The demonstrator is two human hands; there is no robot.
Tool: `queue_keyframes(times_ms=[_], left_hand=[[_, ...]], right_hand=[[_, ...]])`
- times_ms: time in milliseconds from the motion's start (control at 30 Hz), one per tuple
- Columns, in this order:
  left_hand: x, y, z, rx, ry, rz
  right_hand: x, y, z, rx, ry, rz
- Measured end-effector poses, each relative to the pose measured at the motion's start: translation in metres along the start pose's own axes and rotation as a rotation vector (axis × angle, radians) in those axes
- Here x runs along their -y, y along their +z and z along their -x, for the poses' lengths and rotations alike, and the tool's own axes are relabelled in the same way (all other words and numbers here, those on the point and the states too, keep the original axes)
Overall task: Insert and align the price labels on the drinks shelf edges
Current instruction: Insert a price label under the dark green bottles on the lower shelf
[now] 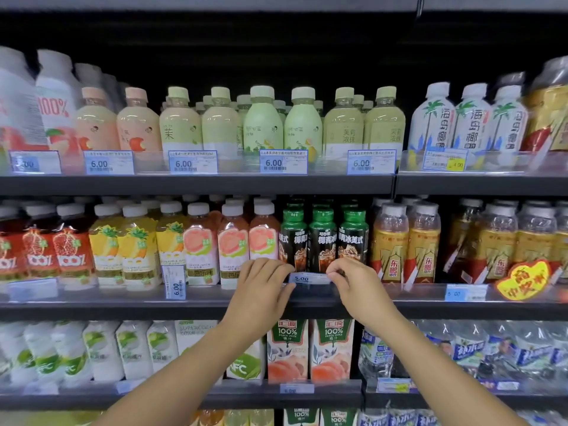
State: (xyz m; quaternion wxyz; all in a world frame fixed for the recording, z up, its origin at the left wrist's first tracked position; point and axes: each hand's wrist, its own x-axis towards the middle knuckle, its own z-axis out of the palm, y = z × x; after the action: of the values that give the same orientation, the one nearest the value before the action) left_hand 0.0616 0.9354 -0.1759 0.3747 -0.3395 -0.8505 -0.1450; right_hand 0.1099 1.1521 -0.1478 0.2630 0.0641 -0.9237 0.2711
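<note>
Three shelves of bottled drinks fill the view, and the work is at the middle shelf edge (123, 306). Toward its left, between the pineapple juice bottles (135, 250) and the guava juice bottles (215, 247), a 6.00 label (175, 282) stands turned on end, short side down in the clear rail. Further right, the left hand (261, 287) reaches up with its fingers curled down over the left end of the 5.00 price label (309, 278). That label lies level along the top of the rail, just in front of the green-capped black bottles (322, 241); whether it is seated in the rail I cannot tell. The right hand (358, 285) pinches its right end between thumb and curled fingers. Right of the hands stand gold bottles (405, 241), with another blue label (465, 293) in the rail and a red-and-yellow promo tag (522, 279) beside it.
</note>
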Motion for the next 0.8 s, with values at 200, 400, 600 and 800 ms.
queue_keyframes(times_ms=[200,400,600,800], left_hand=[[-0.012,-0.008,-0.017,0.051,-0.29,0.503],[-0.02,-0.011,-0.016,0.039,-0.384,0.62],[-0.023,-0.014,-0.013,0.025,-0.371,0.602],[-0.016,-0.011,-0.007,0.021,-0.373,0.581]], right_hand=[[0.006,-0.024,0.004,0.018,0.105,-0.218],[0.004,-0.029,0.008,0.086,0.194,-0.428],[0.006,-0.023,0.014,0.137,0.179,-0.458],[0.01,-0.019,0.014,0.138,0.183,-0.47]])
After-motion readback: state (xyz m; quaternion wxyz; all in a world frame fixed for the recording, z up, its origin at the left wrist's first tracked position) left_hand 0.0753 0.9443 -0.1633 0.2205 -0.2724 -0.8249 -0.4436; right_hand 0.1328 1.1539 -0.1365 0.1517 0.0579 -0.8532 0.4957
